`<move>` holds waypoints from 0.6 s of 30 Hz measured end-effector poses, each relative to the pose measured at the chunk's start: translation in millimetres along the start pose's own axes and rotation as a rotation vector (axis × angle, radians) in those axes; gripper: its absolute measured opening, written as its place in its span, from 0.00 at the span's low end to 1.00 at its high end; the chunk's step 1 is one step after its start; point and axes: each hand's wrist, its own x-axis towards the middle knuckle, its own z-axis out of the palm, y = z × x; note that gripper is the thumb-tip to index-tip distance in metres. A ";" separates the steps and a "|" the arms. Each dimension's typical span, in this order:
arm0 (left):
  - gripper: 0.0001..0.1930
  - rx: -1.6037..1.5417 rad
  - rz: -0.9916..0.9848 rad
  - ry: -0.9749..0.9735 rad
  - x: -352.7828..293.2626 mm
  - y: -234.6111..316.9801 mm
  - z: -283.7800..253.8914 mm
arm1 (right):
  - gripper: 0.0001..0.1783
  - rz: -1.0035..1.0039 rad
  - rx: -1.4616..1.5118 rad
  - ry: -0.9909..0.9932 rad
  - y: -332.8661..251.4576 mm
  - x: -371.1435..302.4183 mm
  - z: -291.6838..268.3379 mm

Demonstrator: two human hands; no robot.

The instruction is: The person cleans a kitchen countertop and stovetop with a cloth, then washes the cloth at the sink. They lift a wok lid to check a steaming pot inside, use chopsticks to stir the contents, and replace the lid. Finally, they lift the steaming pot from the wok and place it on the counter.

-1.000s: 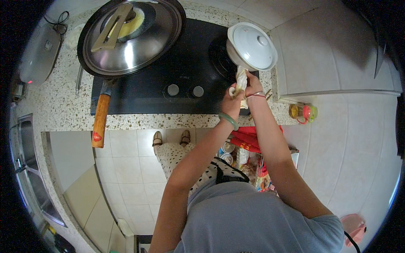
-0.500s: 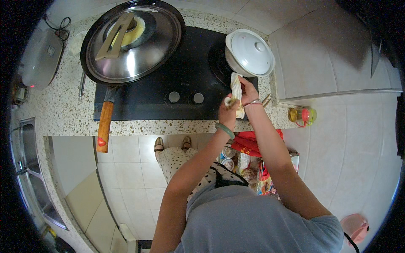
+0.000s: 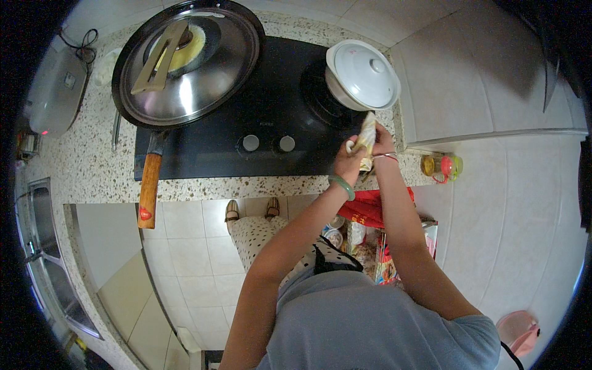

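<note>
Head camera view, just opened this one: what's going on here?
A person has a bunched, pale cloth-like piece in the grip of both hands, left hand and right hand, over the front right of a black stove. Just beyond them, a white pot stands with its lid on, touched by neither hand. At the left is a lidded wok, its wooden handle pointing toward the person.

Speckled countertop point(image 3: 98, 166); black stove point(image 3: 203, 148) set into it, lidded wok point(image 3: 206, 77) and white lidded pot point(image 3: 364, 75) on top.
</note>
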 end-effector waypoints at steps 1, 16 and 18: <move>0.21 -0.006 -0.030 -0.024 -1.7 -2.2 2.8 | 0.14 -0.021 -0.033 0.009 -7.0 -5.4 -7.5; 0.20 -0.101 0.089 0.092 -7.0 22.7 -15.2 | 0.13 0.151 -0.043 -0.086 33.7 4.3 60.1; 0.19 -0.063 0.086 0.079 0.4 19.6 -13.6 | 0.13 0.154 0.020 -0.135 29.0 -2.4 57.5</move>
